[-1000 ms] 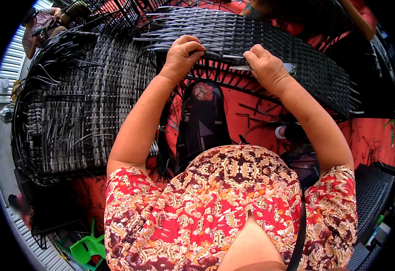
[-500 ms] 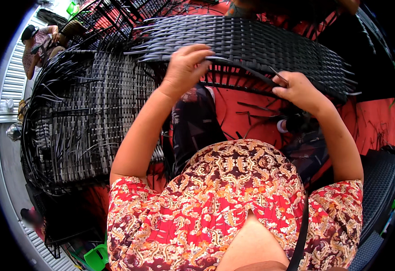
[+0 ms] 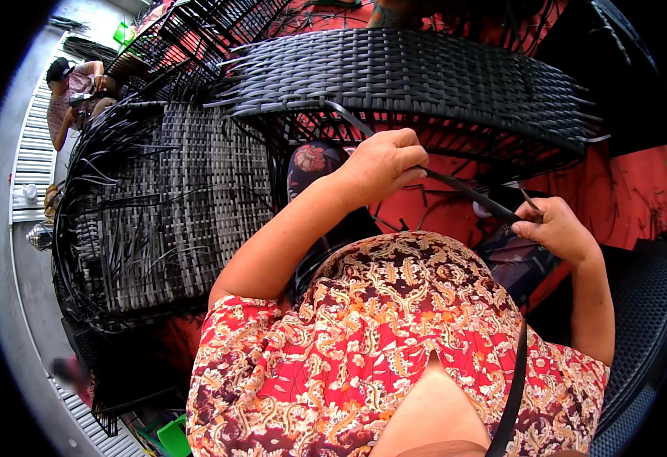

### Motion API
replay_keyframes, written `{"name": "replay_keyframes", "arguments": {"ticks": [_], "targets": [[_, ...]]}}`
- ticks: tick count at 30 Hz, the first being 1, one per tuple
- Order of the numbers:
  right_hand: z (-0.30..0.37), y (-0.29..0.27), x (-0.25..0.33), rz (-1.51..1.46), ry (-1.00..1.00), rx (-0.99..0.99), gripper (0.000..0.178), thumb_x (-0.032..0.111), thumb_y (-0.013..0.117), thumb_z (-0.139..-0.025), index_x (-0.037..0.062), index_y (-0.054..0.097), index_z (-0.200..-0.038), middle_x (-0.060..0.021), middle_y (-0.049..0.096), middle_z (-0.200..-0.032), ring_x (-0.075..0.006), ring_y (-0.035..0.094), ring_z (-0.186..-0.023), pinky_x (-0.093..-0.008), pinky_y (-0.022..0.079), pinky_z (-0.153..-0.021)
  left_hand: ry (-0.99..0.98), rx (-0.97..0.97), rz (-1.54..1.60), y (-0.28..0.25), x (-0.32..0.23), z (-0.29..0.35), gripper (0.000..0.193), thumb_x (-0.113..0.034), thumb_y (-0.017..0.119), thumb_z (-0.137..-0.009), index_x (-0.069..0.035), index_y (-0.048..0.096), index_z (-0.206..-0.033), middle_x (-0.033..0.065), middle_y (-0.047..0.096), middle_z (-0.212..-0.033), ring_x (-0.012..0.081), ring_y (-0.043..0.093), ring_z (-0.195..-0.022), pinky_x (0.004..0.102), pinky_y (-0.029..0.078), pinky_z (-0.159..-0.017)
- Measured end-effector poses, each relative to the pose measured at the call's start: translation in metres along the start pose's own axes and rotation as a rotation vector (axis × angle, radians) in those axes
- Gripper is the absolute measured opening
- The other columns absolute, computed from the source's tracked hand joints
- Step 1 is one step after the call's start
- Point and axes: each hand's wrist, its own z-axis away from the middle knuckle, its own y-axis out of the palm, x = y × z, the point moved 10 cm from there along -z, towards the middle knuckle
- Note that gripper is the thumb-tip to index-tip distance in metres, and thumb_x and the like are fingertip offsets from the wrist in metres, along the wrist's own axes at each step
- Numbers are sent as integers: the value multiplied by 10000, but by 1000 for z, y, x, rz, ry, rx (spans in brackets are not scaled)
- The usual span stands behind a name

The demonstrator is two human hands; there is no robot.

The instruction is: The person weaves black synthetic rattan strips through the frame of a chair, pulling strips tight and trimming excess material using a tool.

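A long dark flat weaving strip (image 3: 470, 192) runs from the lower edge of a black woven panel (image 3: 409, 72) down to the right. My left hand (image 3: 387, 164) is closed around it, just below the panel. Further right, my right hand (image 3: 558, 228) pinches the strip's other stretch. A thin pointed piece (image 3: 531, 202) sticks up from the right fingers; its kind cannot be made out. The panel covers a black barred frame (image 3: 455, 137), and loose strip ends stick out at both of its sides.
A larger, partly woven grey-black piece (image 3: 196, 198) with many loose strips stands at the left. Strip scraps lie on the red floor (image 3: 615, 198). Another person (image 3: 82, 87) sits at the far left. Dark textured panels (image 3: 642, 312) are stacked at the right.
Both hands have moved away from the panel, down and to the right. The left fingers have closed on the strip, which now stretches out between my hands.
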Motion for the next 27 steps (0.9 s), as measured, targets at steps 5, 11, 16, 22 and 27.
{"name": "replay_keyframes", "arguments": {"ticks": [5,11,16,22,27], "targets": [[9,4,-6,-42,12,-1,78,24,655,-777,-32,605,-800,-2,555,-643,-67,475,-605,-250,412,-569,2,52,-117,-5,-3,18,173,-184,676,-763,-65,590,-855,73,578,-837,281,579,-804,375,470,-703],[7,20,49,1,-319,-36,101,34,642,-782,-33,605,-849,-77,584,-702,-134,548,-632,-270,435,-585,-28,309,23,-1,-46,2,374,-299,671,-799,-39,592,-1056,117,651,-862,308,605,-787,388,470,-747],[-11,44,96,49,-561,-29,121,65,648,-798,-27,608,-867,-106,593,-731,-163,568,-657,-281,452,-613,-48,285,202,9,-66,-1,349,-258,629,-847,-11,576,-1087,178,640,-916,335,622,-835,374,505,-716],[-20,64,108,-104,-495,78,102,55,665,-804,-17,612,-855,-67,595,-726,-108,549,-660,-256,443,-592,-318,353,658,14,-38,24,270,-238,573,-909,-3,594,-1040,99,620,-822,204,625,-782,309,491,-689],[-12,68,128,-91,-618,108,105,59,661,-823,-16,617,-882,-44,604,-741,-75,548,-681,-231,443,-596,-315,320,882,15,-39,40,231,-218,554,-926,5,611,-951,56,551,-774,145,540,-775,301,443,-696]]}}
